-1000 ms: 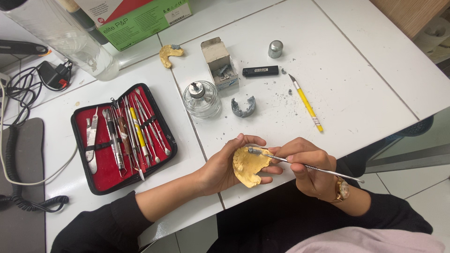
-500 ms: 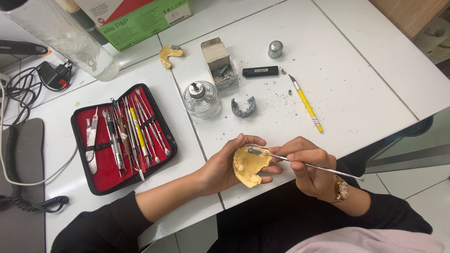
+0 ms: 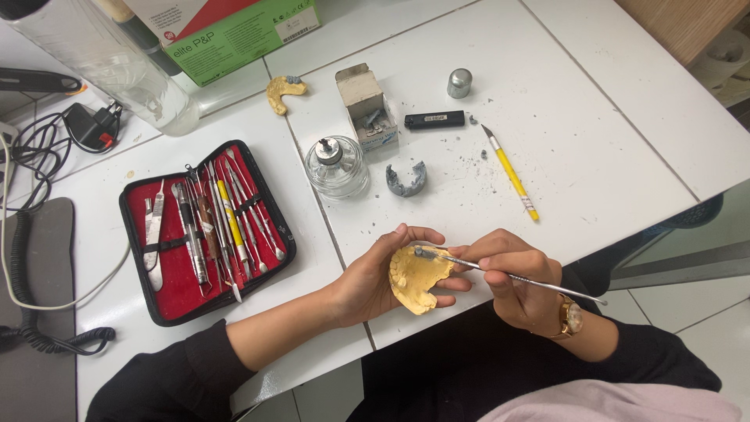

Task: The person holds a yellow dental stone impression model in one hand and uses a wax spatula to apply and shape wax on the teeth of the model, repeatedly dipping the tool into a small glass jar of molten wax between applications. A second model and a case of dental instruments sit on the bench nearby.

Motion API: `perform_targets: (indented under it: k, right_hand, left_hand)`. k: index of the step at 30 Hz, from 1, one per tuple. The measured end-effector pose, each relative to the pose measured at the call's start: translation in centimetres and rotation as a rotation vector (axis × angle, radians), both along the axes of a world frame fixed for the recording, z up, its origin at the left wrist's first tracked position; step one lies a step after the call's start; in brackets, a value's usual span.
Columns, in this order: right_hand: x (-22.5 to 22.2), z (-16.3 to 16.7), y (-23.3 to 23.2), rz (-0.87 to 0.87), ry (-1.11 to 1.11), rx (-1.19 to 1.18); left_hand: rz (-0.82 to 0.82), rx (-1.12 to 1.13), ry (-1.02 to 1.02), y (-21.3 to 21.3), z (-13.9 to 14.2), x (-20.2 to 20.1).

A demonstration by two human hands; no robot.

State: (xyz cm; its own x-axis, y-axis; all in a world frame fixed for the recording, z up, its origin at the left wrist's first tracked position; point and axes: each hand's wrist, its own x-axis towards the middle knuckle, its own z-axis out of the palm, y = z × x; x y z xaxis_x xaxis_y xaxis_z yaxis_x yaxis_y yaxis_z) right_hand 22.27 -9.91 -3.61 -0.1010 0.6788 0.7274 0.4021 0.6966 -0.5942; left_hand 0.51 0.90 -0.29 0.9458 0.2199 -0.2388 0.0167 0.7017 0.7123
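Observation:
My left hand [image 3: 375,275] cups a yellow dental cast [image 3: 416,278] of a jaw, held over the near edge of the white table [image 3: 609,156]. My right hand [image 3: 512,277] grips a thin metal carving instrument [image 3: 516,276] like a pen. Its tip carries a small grey lump and rests on the upper rim of the cast. A gold watch sits on my right wrist.
An open red-lined instrument case [image 3: 205,228] lies to the left. A glass spirit lamp [image 3: 336,166], grey arch-shaped piece [image 3: 406,180], small open box [image 3: 367,105], black lighter [image 3: 434,119], metal cap [image 3: 459,82], yellow craft knife [image 3: 512,173], second yellow cast [image 3: 284,91] and green box [image 3: 226,35] stand farther back.

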Motion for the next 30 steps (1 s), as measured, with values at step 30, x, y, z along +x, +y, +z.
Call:
perform_targets:
  k: [30]
  right_hand:
    - [0.18,-0.24,-0.31,0.02,0.035,-0.007]
  left_hand:
    - [-0.02,0.103,-0.03,-0.09,-0.3,-0.06]
